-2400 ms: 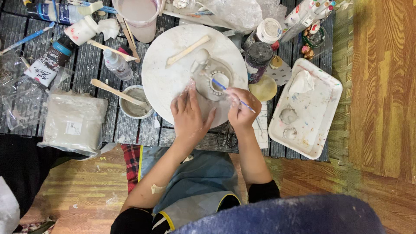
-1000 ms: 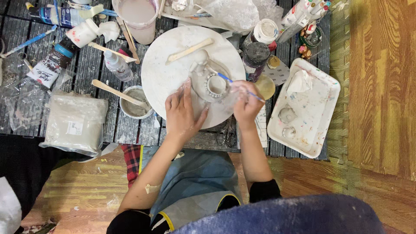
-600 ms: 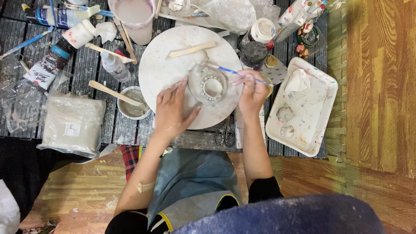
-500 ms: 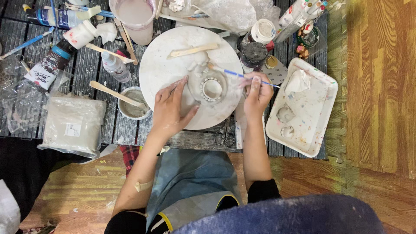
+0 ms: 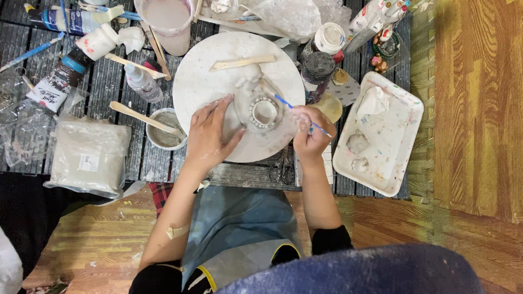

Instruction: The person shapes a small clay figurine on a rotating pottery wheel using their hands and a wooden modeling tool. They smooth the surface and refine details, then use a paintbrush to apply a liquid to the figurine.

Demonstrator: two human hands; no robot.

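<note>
hands first: the right hand (image 5: 308,133) pinches a thin blue brush (image 5: 302,115), its tip at the clay ring (image 5: 265,111). the left hand (image 5: 210,136) lies spread and flat on the round white board (image 5: 207,81), touching the ring at nine o'clock. a wooden stick (image 5: 243,63) lies at twelve o'clock, a small bowl (image 5: 163,130) at nine, a white tray (image 5: 392,147) at three.

A white tray (image 5: 400,155) smeared with paint sits at the far side, a bagged block of clay (image 5: 87,155) opposite (scissors (image 5: 281,169) lie between), beside a small bowl (image 5: 163,133) holding a wooden stick (image 5: 139,115).
</note>
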